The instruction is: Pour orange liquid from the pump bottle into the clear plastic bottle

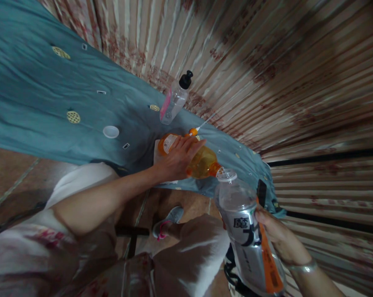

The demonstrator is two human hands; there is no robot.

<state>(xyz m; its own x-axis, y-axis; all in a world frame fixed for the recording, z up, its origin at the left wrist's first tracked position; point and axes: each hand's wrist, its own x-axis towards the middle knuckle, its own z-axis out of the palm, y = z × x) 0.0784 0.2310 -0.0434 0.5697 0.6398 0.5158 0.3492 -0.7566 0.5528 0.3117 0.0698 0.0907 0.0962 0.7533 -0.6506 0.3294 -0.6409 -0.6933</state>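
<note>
My left hand [177, 159] is wrapped round an orange pump bottle [205, 163] that lies tipped sideways, amber liquid inside it. The neck of this bottle meets the mouth of a large clear plastic bottle [248, 235] with a silver and orange label. My right hand [268, 222] grips that large bottle by its side and holds it tilted. Just beyond my left hand, an orange pump head [193, 132] with a white tube lies on the cloth. A clear bottle with a black pump [174, 101] stands behind it.
A teal cloth with pineapple prints [44, 82] covers the long surface. On it lie a small white cap [111, 132] and a dark slim object [261, 193]. A pleated floral curtain [235, 62] hangs along the far side. Below are my legs and a shoe [168, 220].
</note>
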